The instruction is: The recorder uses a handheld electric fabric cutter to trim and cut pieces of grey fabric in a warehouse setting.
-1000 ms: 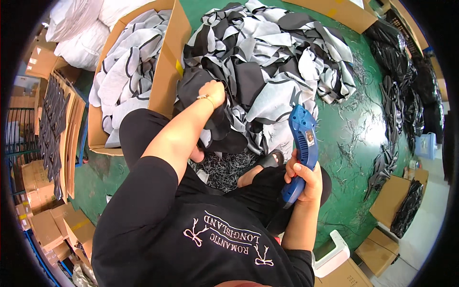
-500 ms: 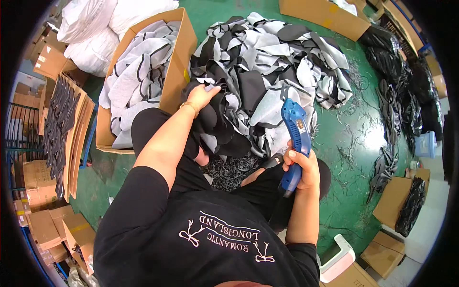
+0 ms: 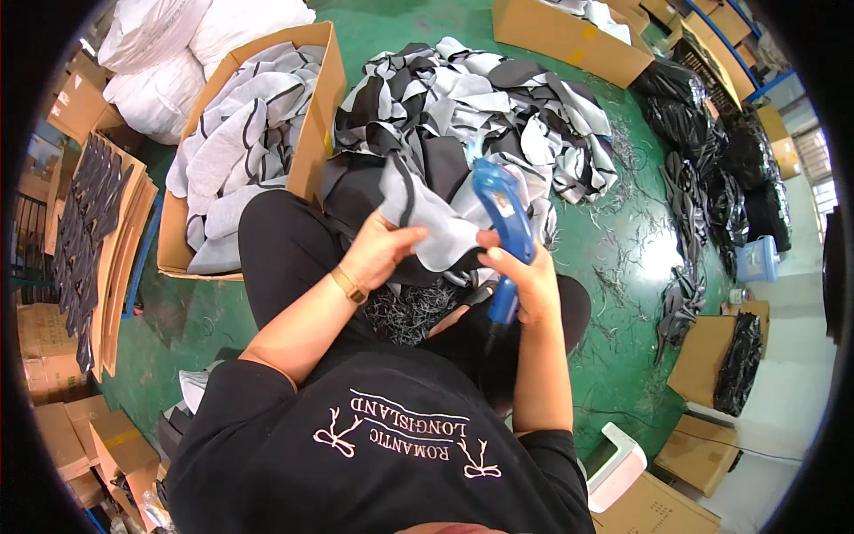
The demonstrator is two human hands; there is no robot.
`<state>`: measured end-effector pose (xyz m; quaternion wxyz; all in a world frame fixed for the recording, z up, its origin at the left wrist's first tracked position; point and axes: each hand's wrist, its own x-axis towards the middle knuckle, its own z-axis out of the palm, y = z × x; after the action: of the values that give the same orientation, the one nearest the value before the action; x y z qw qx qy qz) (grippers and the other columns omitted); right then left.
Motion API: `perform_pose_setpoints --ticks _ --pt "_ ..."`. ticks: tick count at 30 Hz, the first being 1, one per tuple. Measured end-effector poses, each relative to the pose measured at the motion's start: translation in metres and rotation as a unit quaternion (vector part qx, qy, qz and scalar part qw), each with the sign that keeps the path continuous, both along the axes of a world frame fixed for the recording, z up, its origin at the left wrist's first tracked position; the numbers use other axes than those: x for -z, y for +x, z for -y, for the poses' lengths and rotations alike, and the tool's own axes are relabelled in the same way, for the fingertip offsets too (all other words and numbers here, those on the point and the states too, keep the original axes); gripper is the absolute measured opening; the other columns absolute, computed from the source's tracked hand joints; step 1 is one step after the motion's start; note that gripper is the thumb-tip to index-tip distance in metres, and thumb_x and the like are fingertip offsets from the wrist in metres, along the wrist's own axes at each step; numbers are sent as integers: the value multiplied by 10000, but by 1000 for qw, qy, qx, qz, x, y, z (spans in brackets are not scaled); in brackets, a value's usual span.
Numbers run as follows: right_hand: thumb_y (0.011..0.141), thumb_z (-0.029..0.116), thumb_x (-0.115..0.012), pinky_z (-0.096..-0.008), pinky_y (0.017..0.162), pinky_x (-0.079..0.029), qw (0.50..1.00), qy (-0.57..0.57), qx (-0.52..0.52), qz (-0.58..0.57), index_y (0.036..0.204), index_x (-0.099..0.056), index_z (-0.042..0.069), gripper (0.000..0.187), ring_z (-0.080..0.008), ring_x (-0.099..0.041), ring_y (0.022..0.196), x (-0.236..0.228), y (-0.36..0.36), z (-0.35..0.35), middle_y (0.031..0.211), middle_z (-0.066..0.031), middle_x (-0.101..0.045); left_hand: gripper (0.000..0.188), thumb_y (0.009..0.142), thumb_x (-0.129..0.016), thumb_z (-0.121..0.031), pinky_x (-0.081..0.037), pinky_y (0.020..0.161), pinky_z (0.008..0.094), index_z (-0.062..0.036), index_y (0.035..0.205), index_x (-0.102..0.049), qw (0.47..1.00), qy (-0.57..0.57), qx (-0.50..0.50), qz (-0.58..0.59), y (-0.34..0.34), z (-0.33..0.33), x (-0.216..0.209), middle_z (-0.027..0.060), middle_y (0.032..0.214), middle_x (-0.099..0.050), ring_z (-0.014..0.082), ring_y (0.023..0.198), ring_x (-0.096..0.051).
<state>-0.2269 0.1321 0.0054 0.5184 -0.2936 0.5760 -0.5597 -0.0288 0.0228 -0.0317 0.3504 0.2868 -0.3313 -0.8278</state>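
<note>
My left hand (image 3: 381, 254) pinches the edge of a light grey fabric piece (image 3: 436, 233) with a black stripe, held up in front of my knees. Closed around the handle of a blue electric fabric cutter (image 3: 503, 206) is my right hand (image 3: 527, 283), its fingertips close to the piece's right edge. The cutter's head points away from me; its cutting end is hard to make out. Just beyond both hands lies a big heap of grey and black fabric pieces (image 3: 463, 89). Black and grey trimmed strips (image 3: 411, 311) are piled between my legs.
At the left stands a cardboard box (image 3: 313, 147) filled with grey fabric pieces, with white sacks (image 3: 160, 93) behind it. Thin scraps (image 3: 614, 289) litter the green floor on the right. Black plastic bags (image 3: 725, 191) line the right side. A white plastic object (image 3: 618, 467) sits near my right elbow.
My left hand has drawn a grey fabric piece from the heap toward me. My right hand has brought the cutter left, beside the piece.
</note>
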Motion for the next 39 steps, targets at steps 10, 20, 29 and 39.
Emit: perform_pose_setpoints --ticks 10,20,29,39 --pt "614 113 -857 -243 718 -465 981 20 -54 -184 1105 -568 -27 587 -96 -536 780 -5 45 5 900 -20 -593 319 902 -610 -165 -522 834 343 -71 1199 -539 965 111 166 -172 21 -22 -16 56 1122 -629 166 989 -633" --pt "622 27 -807 -266 735 -468 985 -26 -113 -130 1102 -580 -35 534 -100 -542 787 -25 37 3 912 -25 -604 216 938 -577 -190 -542 706 269 -24 1062 -639 969 147 173 -99 34 -19 -31 51 944 -680 129 813 -655" --pt "689 71 -684 -264 658 -449 995 33 -13 -92 1037 -557 -54 391 -160 -599 660 -47 42 -34 763 -65 -587 165 877 -658 -107 -570 762 309 9 992 -641 996 40 -34 -65 36 -11 -31 66 920 -652 150 807 -646" --pt "702 16 -696 -249 546 -464 991 91 -47 -81 1002 -569 -66 337 -138 -574 569 -31 64 -65 749 -68 -595 148 876 -655 -96 -548 730 265 29 955 -650 993 -23 -120 -4 27 -15 -36 67 908 -660 125 782 -638"
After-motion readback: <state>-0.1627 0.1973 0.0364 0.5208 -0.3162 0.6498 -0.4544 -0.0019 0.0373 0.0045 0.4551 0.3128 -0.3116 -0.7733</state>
